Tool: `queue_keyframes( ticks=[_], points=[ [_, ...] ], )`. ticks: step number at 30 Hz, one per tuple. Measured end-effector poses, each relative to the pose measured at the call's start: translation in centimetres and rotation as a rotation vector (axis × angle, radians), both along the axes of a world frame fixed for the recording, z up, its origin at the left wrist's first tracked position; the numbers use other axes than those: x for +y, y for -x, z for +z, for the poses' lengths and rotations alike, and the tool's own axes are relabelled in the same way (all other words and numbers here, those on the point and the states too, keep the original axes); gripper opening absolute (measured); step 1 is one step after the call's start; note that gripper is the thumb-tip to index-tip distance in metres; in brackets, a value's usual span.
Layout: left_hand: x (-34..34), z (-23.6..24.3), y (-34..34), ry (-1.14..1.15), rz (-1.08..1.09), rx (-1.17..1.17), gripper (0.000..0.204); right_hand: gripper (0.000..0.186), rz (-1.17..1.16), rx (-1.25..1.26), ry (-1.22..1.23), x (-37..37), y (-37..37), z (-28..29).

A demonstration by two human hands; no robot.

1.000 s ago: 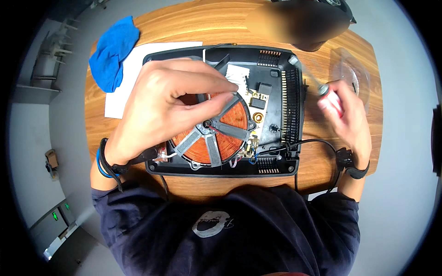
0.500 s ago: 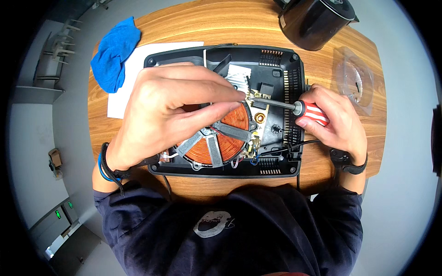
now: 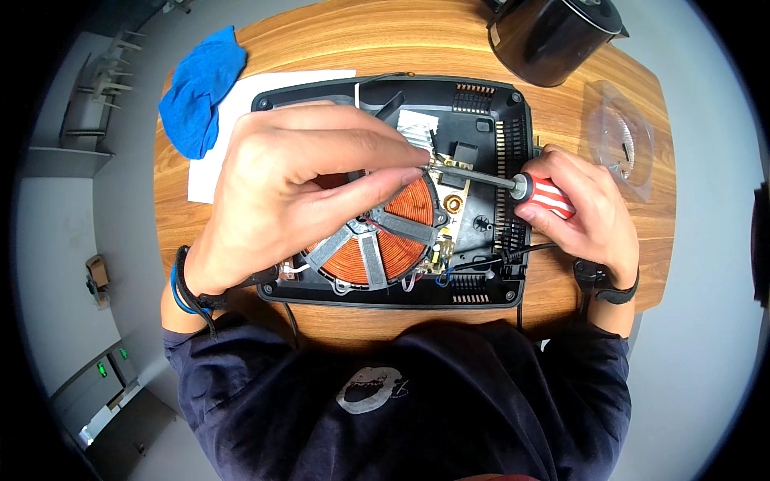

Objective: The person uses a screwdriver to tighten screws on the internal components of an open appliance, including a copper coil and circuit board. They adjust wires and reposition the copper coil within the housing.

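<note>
My right hand point(image 3: 584, 195) is wrapped round the red-and-white handle of a screwdriver point(image 3: 548, 195), whose metal shaft points left. At its tip, the thumb and forefinger of my left hand point(image 3: 305, 172) pinch together; anything between them is too small to make out. Both hands are above an opened induction cooker point(image 3: 385, 297) with a black plastic base. Inside it lies a round copper coil point(image 3: 411, 210) with grey bars, partly covered by my left hand. To the coil's right is a circuit board point(image 3: 455, 224), and behind it a silvery heat sink point(image 3: 417, 124).
A blue cloth point(image 3: 196, 96) and white paper point(image 3: 216, 176) lie at the left of the wooden table point(image 3: 337, 36). A black kettle point(image 3: 541, 40) stands at the far right. Nearer, a clear plastic tray point(image 3: 618, 144) holds small metal parts. A black cable point(image 3: 533, 248) leaves the cooker's right side.
My left fingertips have shifted very slightly at the screwdriver's tip. The grip of both hands looks the same.
</note>
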State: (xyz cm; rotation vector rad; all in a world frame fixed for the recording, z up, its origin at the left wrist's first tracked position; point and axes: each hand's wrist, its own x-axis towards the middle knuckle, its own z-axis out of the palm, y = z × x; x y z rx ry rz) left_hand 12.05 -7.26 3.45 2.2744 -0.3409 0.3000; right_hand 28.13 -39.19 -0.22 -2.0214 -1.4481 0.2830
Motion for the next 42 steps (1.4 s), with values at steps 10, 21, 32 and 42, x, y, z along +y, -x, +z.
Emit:
queue_keyframes(
  ticks=[10,21,32,42],
  points=[
    [-0.2,0.0,-0.6,-0.024,-0.002,-0.011,0.021,0.033,-0.005,0.003,-0.019,-0.2,-0.2,-0.3],
    [-0.4,-0.5,-1.1,-0.006,-0.004,-0.019,0.021,0.034,-0.014,0.001,-0.018,-0.4,-0.5,-0.6],
    [0.0,-0.6,-0.7,-0.092,0.016,0.034,0.026,0.035,-0.053,0.005,-0.073,0.2,0.0,-0.8],
    [0.6,-1.2,0.3,-0.228,0.004,0.111,0.060,0.037,-0.138,0.033,-0.009,-0.3,-1.0,-0.9]
  ],
)
